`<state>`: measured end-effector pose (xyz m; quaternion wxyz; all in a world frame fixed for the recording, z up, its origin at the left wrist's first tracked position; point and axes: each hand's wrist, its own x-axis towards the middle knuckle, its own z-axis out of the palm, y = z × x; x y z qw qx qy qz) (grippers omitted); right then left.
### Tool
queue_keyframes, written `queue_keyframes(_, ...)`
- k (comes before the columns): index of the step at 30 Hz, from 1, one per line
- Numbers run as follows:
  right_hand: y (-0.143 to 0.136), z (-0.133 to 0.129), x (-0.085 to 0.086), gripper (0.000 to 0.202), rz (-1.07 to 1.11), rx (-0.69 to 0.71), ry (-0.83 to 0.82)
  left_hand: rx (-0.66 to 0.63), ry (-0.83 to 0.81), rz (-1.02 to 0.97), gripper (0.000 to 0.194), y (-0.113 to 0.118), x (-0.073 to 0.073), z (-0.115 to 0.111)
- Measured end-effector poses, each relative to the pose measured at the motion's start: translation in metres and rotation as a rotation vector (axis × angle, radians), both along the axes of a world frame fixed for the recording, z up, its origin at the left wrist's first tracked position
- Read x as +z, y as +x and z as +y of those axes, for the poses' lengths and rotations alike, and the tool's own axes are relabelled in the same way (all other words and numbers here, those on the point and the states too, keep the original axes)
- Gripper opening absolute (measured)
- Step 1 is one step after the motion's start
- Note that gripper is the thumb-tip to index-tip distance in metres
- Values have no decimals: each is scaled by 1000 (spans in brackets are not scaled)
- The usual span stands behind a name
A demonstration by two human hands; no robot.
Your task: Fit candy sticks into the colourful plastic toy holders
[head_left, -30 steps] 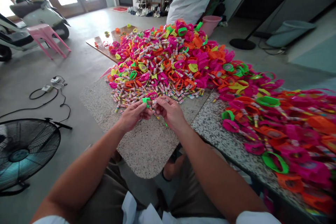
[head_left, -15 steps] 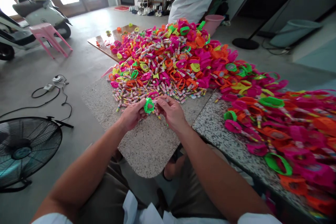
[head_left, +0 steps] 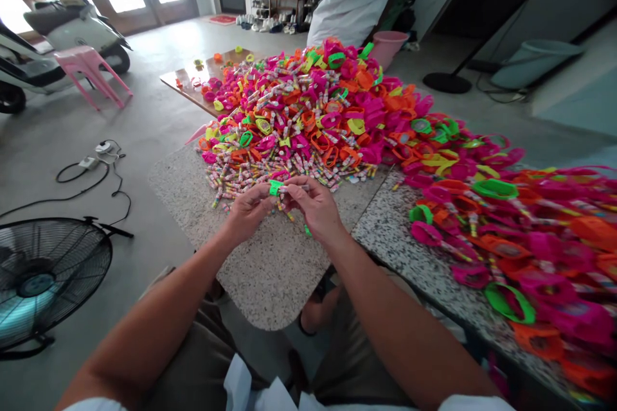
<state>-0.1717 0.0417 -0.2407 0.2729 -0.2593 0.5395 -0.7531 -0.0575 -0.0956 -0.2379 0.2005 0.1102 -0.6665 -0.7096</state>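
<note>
My left hand (head_left: pixel 251 209) pinches a bright green toy watch (head_left: pixel 276 188) above the front of the pile. From the other side my right hand (head_left: pixel 315 205) is closed, thumb and fingers pressed together on a small pale wrapped tube (head_left: pixel 284 189), which looks like a candy roll. The tube's end meets the watch; the fingers hide most of it. Just beyond both hands lie several printed candy rolls (head_left: pixel 231 176). Behind them rises a heap of pink, orange, yellow and green toy watches (head_left: pixel 328 99). A green scrap (head_left: pixel 307 230) lies by my right wrist.
The speckled stone tabletop (head_left: pixel 270 282) has a rounded front corner. On the right, a second stone top (head_left: pixel 385 225) carries more toy watches (head_left: pixel 525 250). A black fan (head_left: pixel 43 282) stands at left, near cables (head_left: pixel 96 164). Further back are a pink stool (head_left: pixel 94 70) and a scooter (head_left: pixel 72 19).
The green watch has turned from showing its open ring shape to a narrower, flatter side. My left fingers have shifted around it, and both hands stay close together.
</note>
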Motion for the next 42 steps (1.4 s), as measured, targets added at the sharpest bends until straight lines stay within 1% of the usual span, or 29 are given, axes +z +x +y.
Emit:
queue_keyframes(4, 1, 1, 4, 31, -1, 31, -9, 34, -45, 19, 25, 0, 0, 2)
queue_keyframes(6, 0, 2, 5, 29, -22, 13, -35, 65, 4, 16, 26, -1, 0, 2)
queue_keyframes(7, -1, 2, 6, 29, -32, -12, -41, 79, 75, 14, 26, -1, 0, 1)
queue_keyframes(10, -3, 1, 5, 27, -21, -97, -12, 98, 372, 1, 25, -3, -1, -4)
queue_keyframes(12, -3, -1, 4, 26, 23, -107, 10, 87, 524, -21, 21, -4, 0, -8)
queue_keyframes(15, 2, -3, 1, 27, 75, -75, 27, 63, 656, -49, 14, -4, 2, -12)
queue_keyframes(17, 6, -5, -1, 27, 84, -70, 38, 39, 713, -58, 13, -4, 3, -11)
queue_keyframes(19, 11, -7, -2, 26, 87, -68, 44, 19, 733, -62, 18, -4, 3, -9)
queue_keyframes(21, 14, -8, -3, 25, 92, -54, 48, 9, 718, -59, 25, -4, 2, -7)
queue_keyframes(26, 16, -10, -5, 24, 95, -49, 76, 27, 653, -70, 49, -6, -2, -6)
queue_keyframes(28, 17, -10, -6, 24, 113, -55, 86, 30, 602, -95, 51, -6, -4, -5)
queue_keyframes(30, 17, -9, -7, 24, 147, -59, 104, 24, 480, -132, 47, -5, -6, -2)
queue_keyframes(33, 17, -7, -8, 23, 180, -60, 138, 46, 169, -170, 31, -3, -12, 4)
queue_keyframes(35, 16, -6, -8, 25, 182, -53, 150, 70, -60, -164, 23, -1, -17, 5)
queue_keyframes(39, 14, -6, -6, 30, 204, -67, 152, 40, -539, -66, 24, 3, -21, 0)
queue_keyframes(41, 13, -6, -4, 29, 212, -90, 150, 35, -711, -13, 16, 5, -18, -4)
queue_keyframes(42, 13, -5, -3, 28, 213, -101, 147, 54, -745, -12, 10, 6, -17, -6)
